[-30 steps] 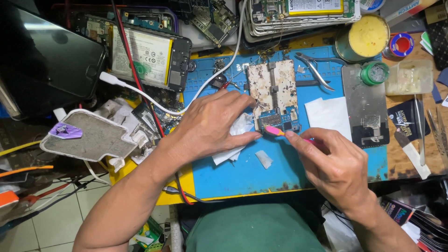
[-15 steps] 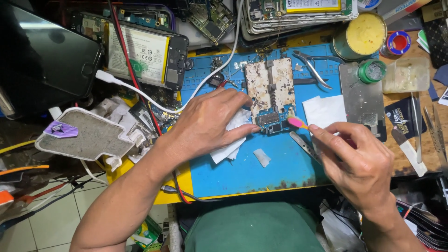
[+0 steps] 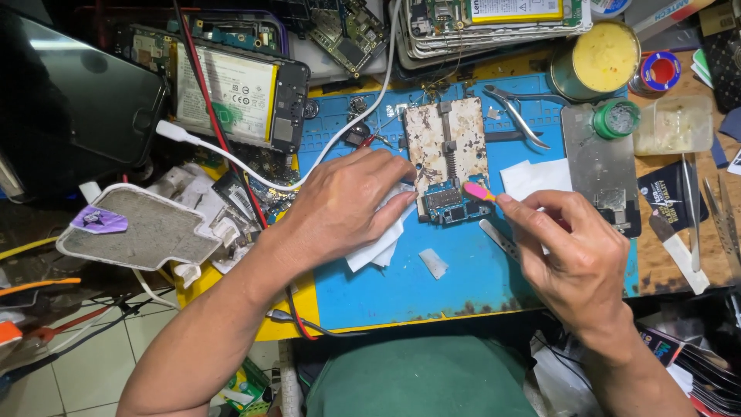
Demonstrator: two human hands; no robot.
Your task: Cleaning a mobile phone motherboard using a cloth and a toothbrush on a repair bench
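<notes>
Blue mat: carries the worn holder clamping the circuit board.
Left hand: presses white tissue beside the board.
Right hand: grips pink brush, tip on board.
Technique: short, light strokes; keep the holder steady.

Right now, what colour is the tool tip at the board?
Pink tip, held in the right hand; head view.
</notes>
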